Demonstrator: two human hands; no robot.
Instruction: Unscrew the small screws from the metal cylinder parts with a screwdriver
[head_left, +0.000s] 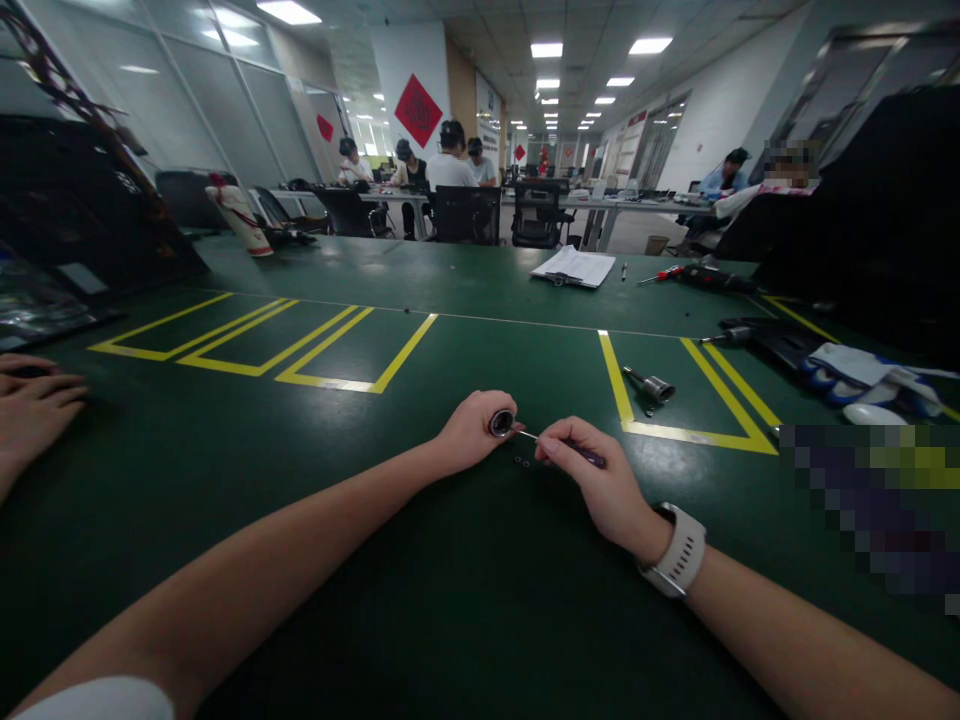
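My left hand (478, 432) is closed around a round metal part (501, 423) whose dark, ring-shaped open end faces me. In my right hand (592, 475) is a small screwdriver (587, 455) with a dark purple handle, its thin shaft pointing left. The tip reaches the left fingers beside the metal part; whether it touches the part I cannot tell. Just below, a few tiny dark pieces (521, 462) lie on the green table (420, 610). A metal socket-like part (651, 385) with a narrow stem lies inside a yellow taped frame to the right.
Yellow tape frames (330, 382) mark the table. Farther back are a clipboard with papers (574, 267) and a red-black power tool (697, 275). Gloves (874, 375) and another drill-like tool (757, 335) lie at right. Another person's hand (37, 405) rests at the left edge.
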